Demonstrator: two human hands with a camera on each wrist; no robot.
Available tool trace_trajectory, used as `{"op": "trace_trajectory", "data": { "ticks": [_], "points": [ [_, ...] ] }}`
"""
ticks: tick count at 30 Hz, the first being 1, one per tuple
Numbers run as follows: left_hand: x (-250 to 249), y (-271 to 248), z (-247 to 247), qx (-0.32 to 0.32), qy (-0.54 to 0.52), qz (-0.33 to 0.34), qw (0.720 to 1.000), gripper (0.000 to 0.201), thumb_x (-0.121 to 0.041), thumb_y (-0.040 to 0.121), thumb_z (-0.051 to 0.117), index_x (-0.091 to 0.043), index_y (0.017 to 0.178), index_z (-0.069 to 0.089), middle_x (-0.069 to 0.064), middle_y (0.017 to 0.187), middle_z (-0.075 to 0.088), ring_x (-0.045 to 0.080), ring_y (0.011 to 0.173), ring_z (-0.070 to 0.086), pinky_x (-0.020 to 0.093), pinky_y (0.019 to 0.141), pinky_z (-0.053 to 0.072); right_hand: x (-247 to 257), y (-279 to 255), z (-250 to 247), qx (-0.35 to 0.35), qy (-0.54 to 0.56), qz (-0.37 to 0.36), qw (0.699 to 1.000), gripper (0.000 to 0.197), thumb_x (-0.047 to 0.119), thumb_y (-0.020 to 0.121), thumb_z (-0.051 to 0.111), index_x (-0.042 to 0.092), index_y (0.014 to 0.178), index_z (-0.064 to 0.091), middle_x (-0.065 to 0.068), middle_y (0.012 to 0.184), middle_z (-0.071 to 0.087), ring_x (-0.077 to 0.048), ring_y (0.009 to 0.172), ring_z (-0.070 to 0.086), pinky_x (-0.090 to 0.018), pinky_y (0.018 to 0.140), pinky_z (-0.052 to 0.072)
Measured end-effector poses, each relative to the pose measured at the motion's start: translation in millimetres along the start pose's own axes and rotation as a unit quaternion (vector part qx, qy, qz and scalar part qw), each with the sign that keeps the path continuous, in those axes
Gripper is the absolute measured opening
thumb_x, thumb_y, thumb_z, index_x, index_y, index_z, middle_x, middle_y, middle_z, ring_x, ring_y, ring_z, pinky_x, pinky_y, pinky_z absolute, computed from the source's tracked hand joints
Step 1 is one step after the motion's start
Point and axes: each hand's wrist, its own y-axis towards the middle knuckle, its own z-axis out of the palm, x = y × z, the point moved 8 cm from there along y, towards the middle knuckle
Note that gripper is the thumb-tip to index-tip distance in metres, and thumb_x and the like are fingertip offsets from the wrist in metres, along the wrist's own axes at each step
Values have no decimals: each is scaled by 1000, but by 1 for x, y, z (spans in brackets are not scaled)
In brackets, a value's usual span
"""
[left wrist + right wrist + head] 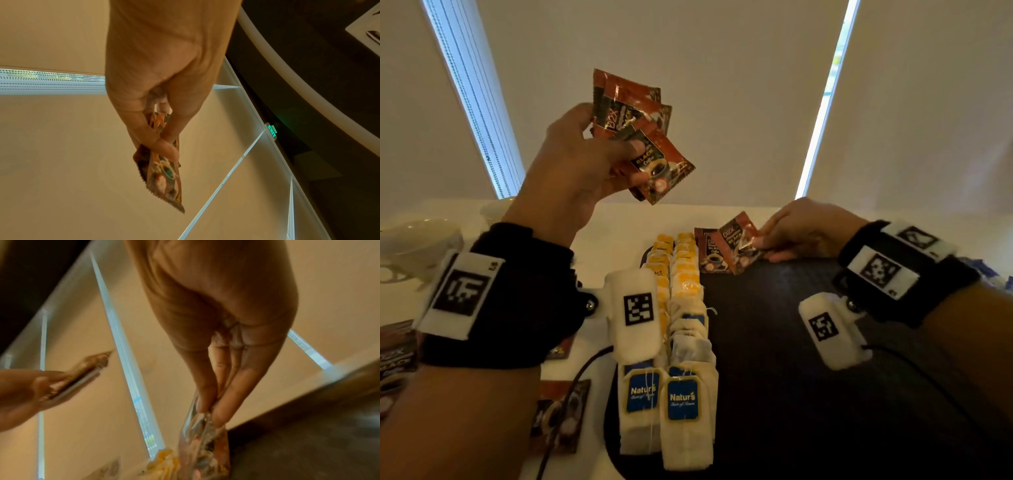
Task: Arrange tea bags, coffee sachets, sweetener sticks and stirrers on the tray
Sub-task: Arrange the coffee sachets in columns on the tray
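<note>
Closest to me on the dark tray (774, 394), two rows of tea bags (681, 401) are already lined up, blue tags near, yellow ones further back. Past those, my right hand (801, 233) is pinching a coffee sachet (739, 248) and setting it down overlapping another at the tray's far edge, so I'd say I'm on the coffee row now. Up above, my left hand (575, 161) grips a fan of spare sachets (640, 137). Next I guess I'll feed one across.
</note>
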Motion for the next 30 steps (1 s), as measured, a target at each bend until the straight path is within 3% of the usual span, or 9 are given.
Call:
{"op": "trace_trajectory", "data": {
  "ticks": [3, 7, 11, 15, 20, 25, 30],
  "points": [
    [-1, -1, -1, 6, -3, 0, 1000, 38, 3, 85, 61, -21, 114, 52, -4, 96, 64, 10, 75, 67, 20, 56, 54, -16, 7, 7, 55, 21, 60, 996, 14, -7, 81, 63, -3, 94, 60, -13, 76, 68, -20, 74, 68, -22, 56, 57],
    [-1, 1, -1, 12, -4, -9, 1000, 39, 3, 84, 62, -20, 113, 53, -2, 98, 65, 11, 74, 69, 20, 55, 53, -29, 12, 11, 75, 43, 123, 989, 18, -7, 82, 61, -4, 99, 57, -16, 68, 68, -21, 49, 67, -22, 36, 49],
    [-2, 3, -1, 14, -2, -11, 1000, 40, 2, 84, 63, -20, 115, 53, 0, 101, 65, 15, 81, 69, 21, 55, 54, -34, 21, 22, 93, -21, 140, 986, 10, 6, 82, 65, 3, 91, 60, -10, 68, 71, -15, 55, 68, -25, 48, 56],
    [-2, 3, -2, 12, 3, -12, 1000, 44, 1, 84, 64, -18, 122, 52, 0, 103, 65, 15, 83, 68, 19, 55, 53, -34, 23, 27, 91, -59, 129, 986, 7, 10, 85, 64, 8, 79, 61, -3, 56, 68, -14, 68, 64, -28, 65, 52],
    [-2, 3, -1, 12, 11, -14, 1000, 45, 1, 84, 64, -19, 122, 52, 0, 105, 65, 15, 83, 68, 19, 55, 53, -32, 27, 30, 77, -98, 134, 983, 5, 11, 84, 66, 8, 83, 63, -4, 76, 66, -12, 69, 63, -24, 64, 49],
    [0, 4, -1, 15, 20, -15, 1000, 41, 0, 83, 65, -20, 117, 53, 1, 106, 64, 17, 86, 68, 20, 55, 53, -28, 33, 35, 79, -136, 133, 979, 6, 11, 83, 67, 8, 85, 63, -4, 76, 65, -10, 67, 61, -22, 67, 48],
    [1, 4, 0, 18, 25, -16, 999, 45, 1, 83, 65, -18, 122, 53, 2, 108, 64, 17, 86, 68, 19, 54, 53, -24, 41, 35, 75, -162, 124, 976, 9, 14, 83, 68, 8, 86, 63, -5, 75, 65, -12, 63, 61, -24, 59, 50]
  ]
}}
